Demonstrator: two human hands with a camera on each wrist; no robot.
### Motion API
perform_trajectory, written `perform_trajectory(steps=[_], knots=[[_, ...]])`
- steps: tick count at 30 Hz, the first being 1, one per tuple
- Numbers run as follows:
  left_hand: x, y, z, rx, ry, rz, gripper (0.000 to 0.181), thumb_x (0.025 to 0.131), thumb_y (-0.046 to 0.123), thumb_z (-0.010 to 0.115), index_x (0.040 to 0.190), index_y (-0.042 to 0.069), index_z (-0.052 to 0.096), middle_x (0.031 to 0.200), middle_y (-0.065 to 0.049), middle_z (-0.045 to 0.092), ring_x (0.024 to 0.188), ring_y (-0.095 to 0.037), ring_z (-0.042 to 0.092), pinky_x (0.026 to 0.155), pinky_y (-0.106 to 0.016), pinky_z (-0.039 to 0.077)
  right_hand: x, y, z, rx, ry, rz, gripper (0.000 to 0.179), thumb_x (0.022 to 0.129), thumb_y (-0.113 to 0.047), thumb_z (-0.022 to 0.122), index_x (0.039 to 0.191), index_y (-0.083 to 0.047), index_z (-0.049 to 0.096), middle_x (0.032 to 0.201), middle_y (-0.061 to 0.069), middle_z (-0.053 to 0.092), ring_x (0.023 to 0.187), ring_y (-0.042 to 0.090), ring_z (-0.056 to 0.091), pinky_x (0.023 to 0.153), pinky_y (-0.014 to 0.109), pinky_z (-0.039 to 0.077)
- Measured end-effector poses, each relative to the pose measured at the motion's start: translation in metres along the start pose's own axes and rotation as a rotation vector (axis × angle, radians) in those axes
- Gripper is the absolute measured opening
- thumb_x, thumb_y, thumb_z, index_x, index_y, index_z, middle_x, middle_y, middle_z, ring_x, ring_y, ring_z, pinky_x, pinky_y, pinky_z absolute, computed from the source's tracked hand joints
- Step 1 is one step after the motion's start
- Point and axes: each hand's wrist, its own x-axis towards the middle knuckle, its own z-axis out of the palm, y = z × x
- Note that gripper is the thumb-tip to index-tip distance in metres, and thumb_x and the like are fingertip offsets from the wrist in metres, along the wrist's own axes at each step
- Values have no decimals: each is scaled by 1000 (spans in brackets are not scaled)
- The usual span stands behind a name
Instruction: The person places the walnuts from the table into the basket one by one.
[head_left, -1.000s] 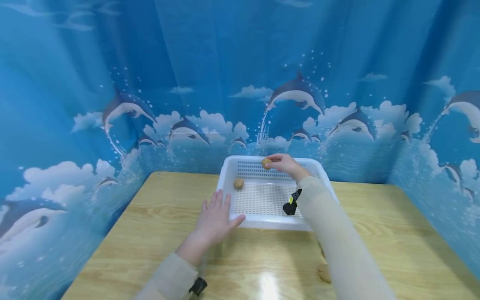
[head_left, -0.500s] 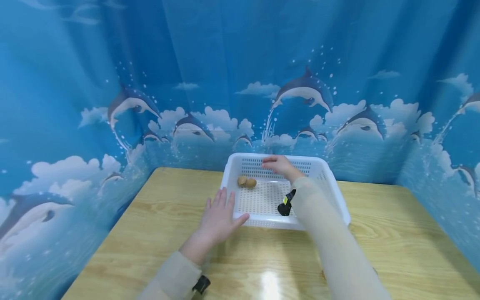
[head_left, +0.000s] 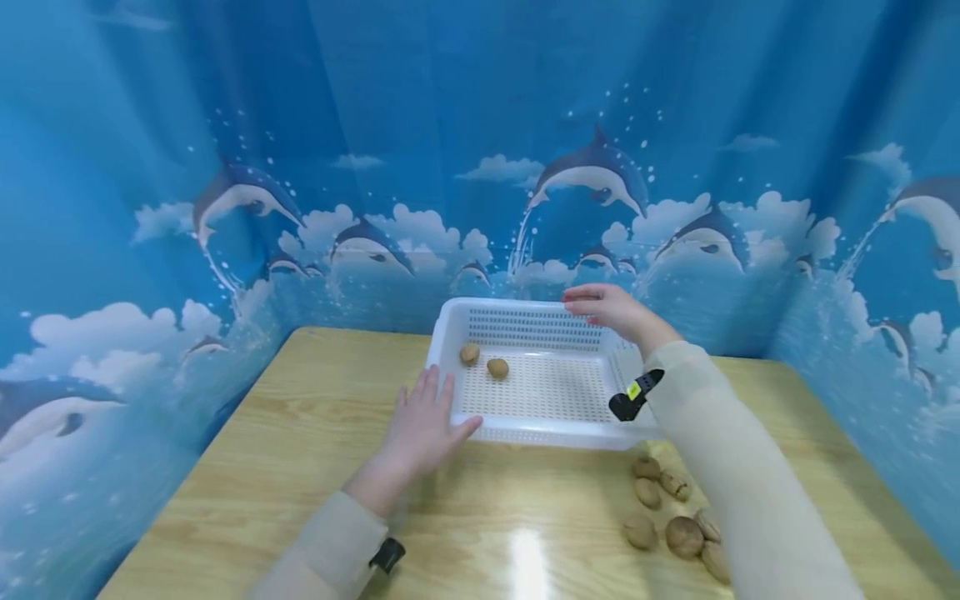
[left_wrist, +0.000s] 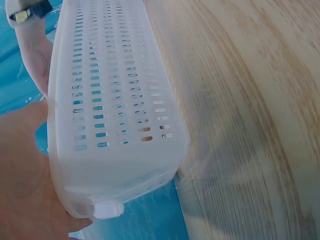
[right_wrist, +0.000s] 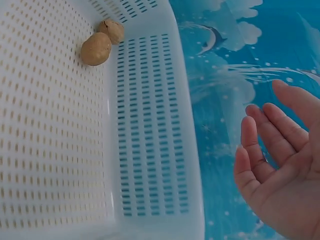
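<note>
Two walnuts lie in the left part of a white perforated plastic basket [head_left: 555, 429]: one walnut [head_left: 469, 354] near the left wall, the other walnut [head_left: 497, 368] on the floor beside it. My left hand [head_left: 422, 429] rests with spread fingers on the basket's front left rim; in the left wrist view it lies along the rim [left_wrist: 54, 125]. Above the basket's back right part hovers my right hand [head_left: 615, 312], holding nothing. The right wrist view shows that hand [right_wrist: 280, 150] with its fingers loosely bent and apart from the basket.
Several walnuts lie on the wooden table [head_left: 315, 433] in front of the basket's right corner, including a dark walnut [head_left: 684, 537]; the right sleeve [head_left: 742, 467] partly covers the group. A blue dolphin-print curtain [head_left: 450, 167] hangs close behind the basket.
My right hand let go of a walnut, which now lies in the basket near the first. It then moved right, and its arm uncovered walnuts on the table. My left hand stays at the rim.
</note>
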Motion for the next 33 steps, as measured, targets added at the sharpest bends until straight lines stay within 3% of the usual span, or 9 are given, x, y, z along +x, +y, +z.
perform_trajectory(steps=[8,14,20,33], knots=[[2,-1,-2,20,-19,-3,84,91,62,40,148,3,21,152,-22,10,139,-36,9,109,-57,8,-45,23,-28,-37,13,14,58,94,-34,55,143,-8,36,145,11,37,133,32,31,105,54,28],[1,0,-2,33,-38,-10,85,90,64,37,148,4,20,153,-21,8,140,-36,7,110,-56,9,-75,48,-40,-5,24,21,63,93,-35,56,143,-5,34,147,15,33,134,36,28,105,55,28],[1,0,-3,24,-38,-11,84,91,61,39,148,3,20,153,-21,9,140,-36,8,109,-57,9,-95,66,-45,29,45,28,56,95,-28,54,142,-3,36,146,18,34,134,38,26,104,57,28],[0,0,-5,47,-45,-4,85,91,63,36,148,2,19,152,-21,10,140,-36,7,109,-57,9,-129,97,-44,45,22,-11,66,93,-37,56,142,0,33,146,20,31,133,39,27,105,53,30]])
